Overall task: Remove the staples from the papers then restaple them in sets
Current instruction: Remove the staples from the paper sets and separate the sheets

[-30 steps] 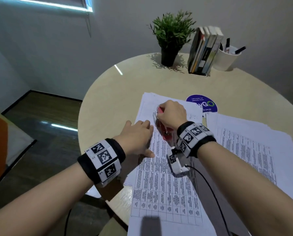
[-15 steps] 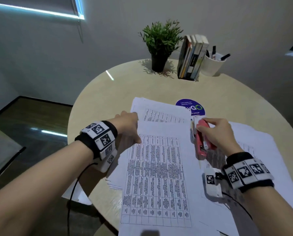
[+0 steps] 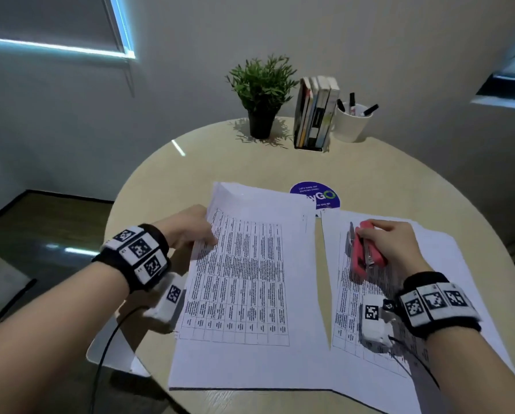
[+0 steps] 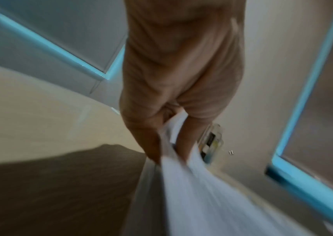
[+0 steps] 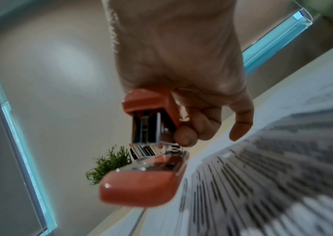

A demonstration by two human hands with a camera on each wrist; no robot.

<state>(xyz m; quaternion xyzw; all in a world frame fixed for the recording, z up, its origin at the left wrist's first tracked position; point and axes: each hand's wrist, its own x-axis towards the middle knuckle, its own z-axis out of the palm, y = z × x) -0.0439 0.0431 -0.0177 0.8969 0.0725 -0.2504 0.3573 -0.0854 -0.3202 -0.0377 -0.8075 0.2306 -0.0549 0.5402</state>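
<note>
A set of printed table sheets (image 3: 244, 282) lies in the middle of the round table (image 3: 166, 180). My left hand (image 3: 190, 231) pinches its upper left edge, and the left wrist view shows the paper (image 4: 181, 175) caught between thumb and fingers. A second spread of printed sheets (image 3: 447, 264) covers the right side. Over it my right hand (image 3: 390, 243) grips a red stapler (image 3: 365, 252), nose pointing away from me. In the right wrist view the stapler (image 5: 151, 156) hangs just above the printed page (image 5: 272, 183) with its jaws apart.
At the back of the table stand a potted plant (image 3: 260, 97), a holder of books (image 3: 316, 112) and a white cup of pens (image 3: 352, 121). A round purple sticker (image 3: 317, 194) shows between the two paper piles. The floor drops away left of the table edge.
My right hand has carried the stapler from the middle sheets over to the right pile. My left hand has shifted from pressing flat on the paper to pinching its left edge.
</note>
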